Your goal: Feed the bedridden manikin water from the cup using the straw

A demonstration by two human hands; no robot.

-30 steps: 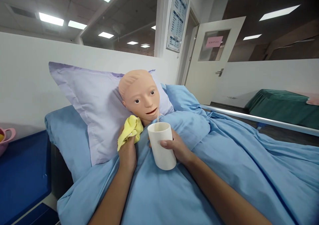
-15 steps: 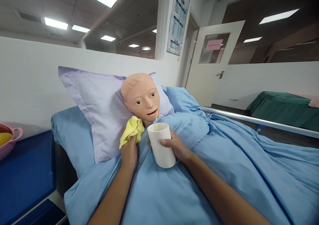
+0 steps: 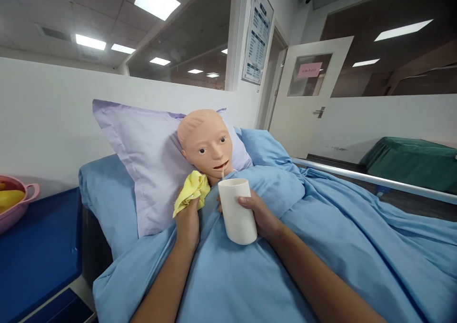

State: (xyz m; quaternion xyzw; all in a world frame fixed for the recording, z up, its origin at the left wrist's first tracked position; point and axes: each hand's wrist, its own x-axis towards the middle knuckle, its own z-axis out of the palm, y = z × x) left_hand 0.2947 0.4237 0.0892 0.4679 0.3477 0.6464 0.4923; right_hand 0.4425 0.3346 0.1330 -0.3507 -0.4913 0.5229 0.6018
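A manikin lies in bed with its head on a lilac pillow, its mouth slightly parted. My right hand is wrapped round a white cup, held upright with a slight tilt over the blanket. From the cup's rim a thin, pale straw rises to the manikin's mouth; whether its tip is inside the lips I cannot tell. My left hand grips a crumpled yellow cloth beside the manikin's chin and neck. The cloth hides most of its fingers.
A blue blanket covers the manikin's body. To the left, a pink basket with yellow contents stands on a blue tabletop. A metal bed rail runs along the far right side. Behind are a wall and a door.
The view has shifted slightly, so everything sits a little lower and further right. The straw leans closer to the manikin's mouth. Both hands keep their holds on cup and cloth.
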